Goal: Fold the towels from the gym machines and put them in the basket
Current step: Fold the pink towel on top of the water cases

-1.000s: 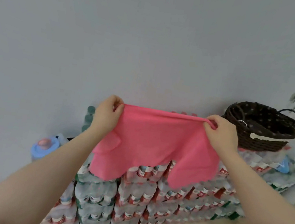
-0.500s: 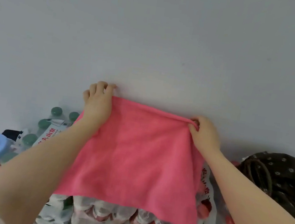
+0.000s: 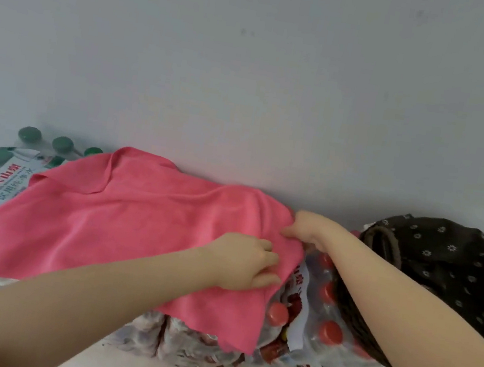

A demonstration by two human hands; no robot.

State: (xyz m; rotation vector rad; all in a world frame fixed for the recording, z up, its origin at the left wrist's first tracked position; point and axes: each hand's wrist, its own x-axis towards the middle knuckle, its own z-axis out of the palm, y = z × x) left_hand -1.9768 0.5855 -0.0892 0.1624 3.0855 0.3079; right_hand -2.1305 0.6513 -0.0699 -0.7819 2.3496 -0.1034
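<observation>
Fingers of the left hand (image 3: 250, 262) curl down onto the pink towel (image 3: 122, 228) near its right edge, thumb underneath at the hem, pinching the cloth. Just beyond them, the right hand (image 3: 310, 228) grips the towel's far right corner, fingers bunched into the fabric.

To the left of both hands the towel lies spread over the top of stacked shrink-wrapped water bottle packs (image 3: 211, 350), its near edge hanging a little over the front of the stack and ending in a drooping corner below the left fingers. Its far edge runs close along the grey wall (image 3: 251, 60), with a small fold turned over at the far left. To the right of the fingers, red bottle caps (image 3: 330, 332) show through the plastic wrap, and past them stands a dark wicker basket (image 3: 381, 246) lined with dark flower-print cloth, near the towel's right edge but not touching it. Far to the left, green bottle caps (image 3: 28, 134) stick out beside the towel.

A white pack label (image 3: 4, 184) at the towel's left edge carries red Chinese characters reading 农夫山泉, with smaller green print below that is too blurred to read fully.

The towel is plain bright pink, soft and lightly creased.
</observation>
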